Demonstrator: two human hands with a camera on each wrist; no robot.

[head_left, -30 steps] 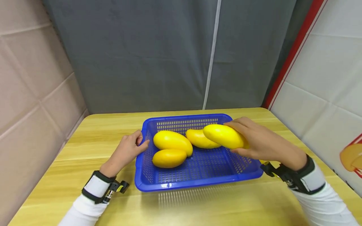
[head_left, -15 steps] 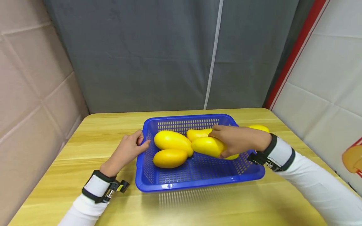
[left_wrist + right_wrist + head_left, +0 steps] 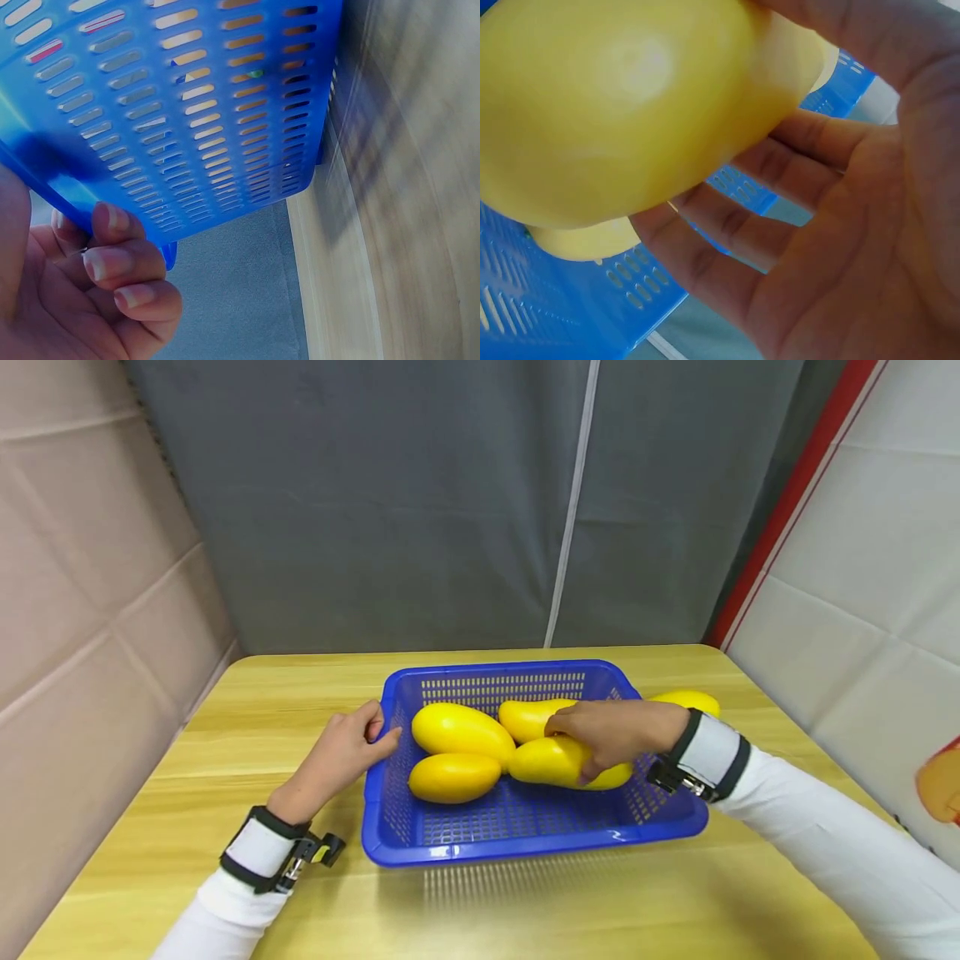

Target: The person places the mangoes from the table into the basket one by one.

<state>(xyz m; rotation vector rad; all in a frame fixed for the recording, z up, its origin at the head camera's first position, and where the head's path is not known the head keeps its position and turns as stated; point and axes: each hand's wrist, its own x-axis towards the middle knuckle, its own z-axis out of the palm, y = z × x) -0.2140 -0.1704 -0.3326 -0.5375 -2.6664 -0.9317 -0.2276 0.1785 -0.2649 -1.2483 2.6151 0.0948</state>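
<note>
A blue plastic basket point(image 3: 465, 856) with slotted walls holds several yellow mangoes. My left hand point(image 3: 339, 758) grips its left rim; in the left wrist view the fingers point(image 3: 124, 262) curl at that rim. Over the right half of the basket, my right hand point(image 3: 611, 732) holds a mango point(image 3: 551, 762) from above, thumb on the near side and fingers on the far side. Behind it lies another mango point(image 3: 525, 718), partly covered by the hand. Two mangoes, one larger point(image 3: 461, 731) and one smaller point(image 3: 453, 778), lie at the left. The held mango point(image 3: 630, 105) fills much of the right wrist view.
One more mango point(image 3: 688, 700) lies on the wooden table point(image 3: 300, 693) just right of the basket, partly behind the right wrist. A grey curtain point(image 3: 375, 527) closes off the back. Pale sheets hang at the left point(image 3: 90, 568) and right point(image 3: 877, 552).
My right hand has carried the mango leftward and down from the right rim into the basket, beside the others. The mango outside has come into view. My left hand stays on the rim.
</note>
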